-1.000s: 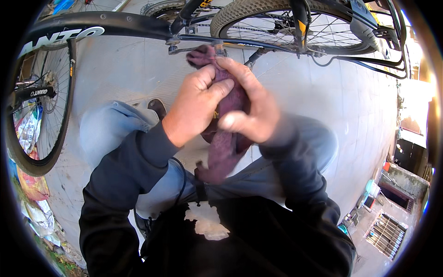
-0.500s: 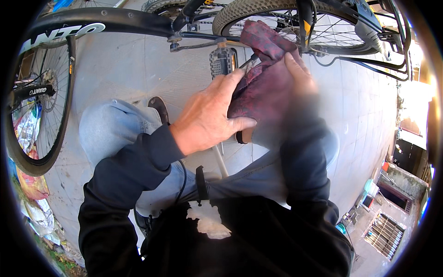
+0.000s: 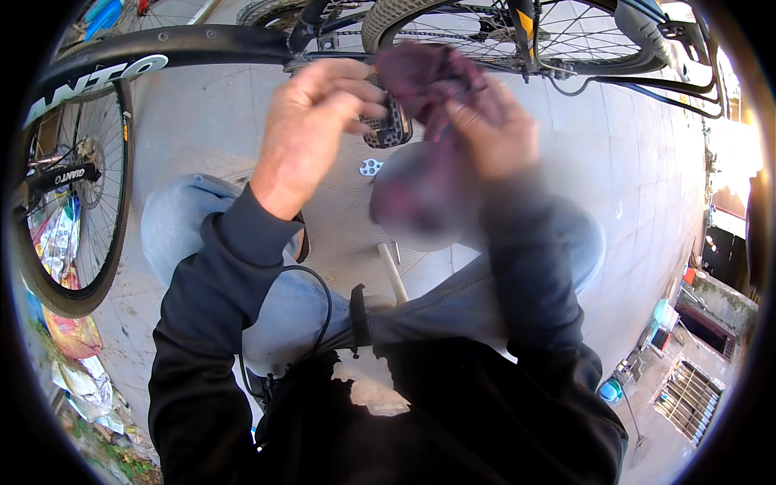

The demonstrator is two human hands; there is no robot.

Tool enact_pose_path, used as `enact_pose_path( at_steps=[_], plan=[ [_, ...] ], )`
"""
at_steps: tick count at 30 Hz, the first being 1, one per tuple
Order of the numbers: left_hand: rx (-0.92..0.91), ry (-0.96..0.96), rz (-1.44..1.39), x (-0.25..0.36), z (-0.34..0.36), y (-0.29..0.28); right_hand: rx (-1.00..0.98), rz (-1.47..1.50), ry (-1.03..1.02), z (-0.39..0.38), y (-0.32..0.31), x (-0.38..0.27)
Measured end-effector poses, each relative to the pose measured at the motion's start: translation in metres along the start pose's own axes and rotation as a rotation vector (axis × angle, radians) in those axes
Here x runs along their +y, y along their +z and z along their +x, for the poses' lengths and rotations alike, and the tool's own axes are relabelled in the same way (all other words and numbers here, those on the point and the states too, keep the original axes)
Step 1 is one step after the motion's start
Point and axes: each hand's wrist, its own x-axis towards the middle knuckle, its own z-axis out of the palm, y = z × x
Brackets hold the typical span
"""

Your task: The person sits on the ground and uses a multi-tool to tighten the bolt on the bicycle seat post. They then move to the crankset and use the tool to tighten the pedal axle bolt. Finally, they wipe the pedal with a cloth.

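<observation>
A dark red patterned cloth hangs bunched in my right hand, its lower part smeared by motion. My right fingers and thumb are closed on it. To its left, my left hand is raised with nothing visible in it, the fingers bent but apart. Between the hands is a black bicycle pedal, partly covered by the cloth and my left fingertips. Just above the hands runs the bicycle's black frame. The rear wheel lies beyond the cloth.
A flat silver spanner with several holes lies on the tiled floor below the pedal. A pale rod-like handle lies between my legs. The front wheel stands at the left, near plastic bags. A rear rack juts out right.
My left hand has let go of the cloth and moved up and left. My right hand has shifted slightly left with the cloth, uncovering the spanner on the floor.
</observation>
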Motion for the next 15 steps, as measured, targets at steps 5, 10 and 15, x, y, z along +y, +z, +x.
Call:
enact_pose_path(
  at_steps=[5,10,15],
  plan=[
    [0.143,-0.115,0.385,-0.036,0.013,0.009,0.422,-0.308,-0.147,0.026,-0.057,0.033],
    [0.113,-0.086,0.277,-0.065,0.021,0.026,0.239,-0.516,0.112,0.03,-0.037,0.049],
    [-0.032,-0.17,-0.014,-0.053,0.014,0.028,0.056,-0.061,0.23,0.037,-0.01,0.056]
  ],
)
